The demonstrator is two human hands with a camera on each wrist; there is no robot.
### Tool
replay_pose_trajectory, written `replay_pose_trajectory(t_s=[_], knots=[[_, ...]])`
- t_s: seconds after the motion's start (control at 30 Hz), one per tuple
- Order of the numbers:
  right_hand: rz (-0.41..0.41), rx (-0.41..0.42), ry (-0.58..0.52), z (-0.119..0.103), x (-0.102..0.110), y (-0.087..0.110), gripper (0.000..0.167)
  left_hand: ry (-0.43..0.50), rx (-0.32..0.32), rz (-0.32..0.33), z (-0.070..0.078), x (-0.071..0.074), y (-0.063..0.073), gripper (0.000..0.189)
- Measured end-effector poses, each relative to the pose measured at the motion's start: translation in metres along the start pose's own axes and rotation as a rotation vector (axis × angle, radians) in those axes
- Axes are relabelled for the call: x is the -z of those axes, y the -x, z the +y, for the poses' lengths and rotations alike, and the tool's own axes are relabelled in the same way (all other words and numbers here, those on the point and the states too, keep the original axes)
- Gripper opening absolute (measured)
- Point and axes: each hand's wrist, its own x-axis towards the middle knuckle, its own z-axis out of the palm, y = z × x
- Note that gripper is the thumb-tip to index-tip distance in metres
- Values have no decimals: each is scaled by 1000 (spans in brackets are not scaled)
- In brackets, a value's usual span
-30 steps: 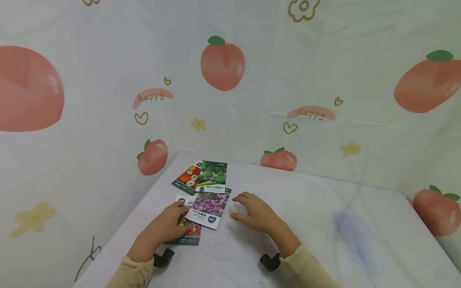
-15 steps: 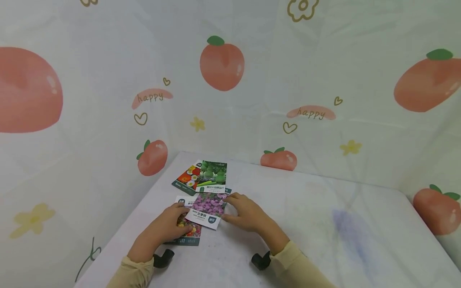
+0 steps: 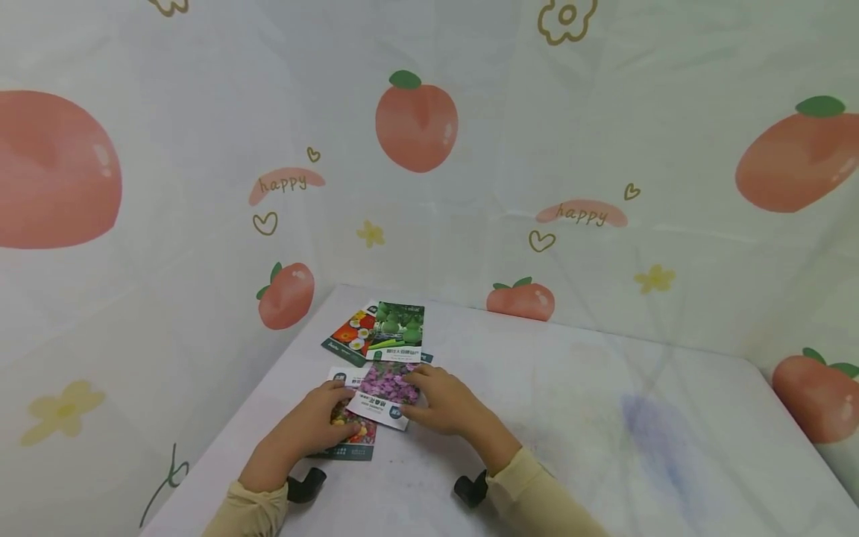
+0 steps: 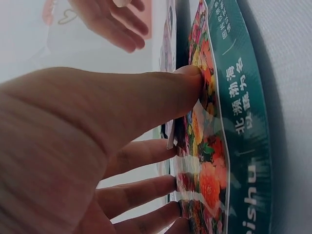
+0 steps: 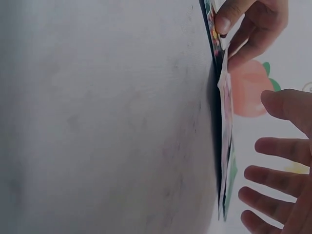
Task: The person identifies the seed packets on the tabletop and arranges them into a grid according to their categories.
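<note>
My left hand [image 3: 312, 421] rests on a seed packet with mixed red and yellow flowers [image 3: 354, 451]. In the left wrist view its thumb and fingertips touch the printed face of that packet [image 4: 209, 161]. Overlapping it is a seed packet with purple flowers [image 3: 385, 384]. Over this purple packet hovers my right hand [image 3: 446, 403], its fingers spread. The right wrist view shows a gap between the right hand [image 5: 287, 161] and the packets. Behind lie a green gourd seed packet [image 3: 397, 328] and an orange-and-white flower packet [image 3: 350, 337], partly overlapped.
The packets lie towards the left of a white table [image 3: 550, 418]. A white curtain [image 3: 470, 216] printed with peaches stands behind and at the left. Black wrist mounts [image 3: 306, 485] sit under both wrists.
My right hand has moved left, from beside the purple flower packet to above it. The left hand and the packets have stayed in place.
</note>
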Motion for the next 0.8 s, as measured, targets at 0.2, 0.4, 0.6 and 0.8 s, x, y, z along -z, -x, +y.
replay_pose_trajectory(t_s=[0.2,0.4,0.6,0.8], knots=[[-17,-2,0,-7,0,-5,57,8,-5,-9,-1,1,1,64],[-44,-10,3,-14,2,-11,59,18,-18,-3,0,3,2,64],[-63,-19,41,-15,-4,-17,58,34,-9,-7,0,2,2,62],[-57,-13,58,-14,-6,-21,52,39,-6,-5,0,1,2,62]])
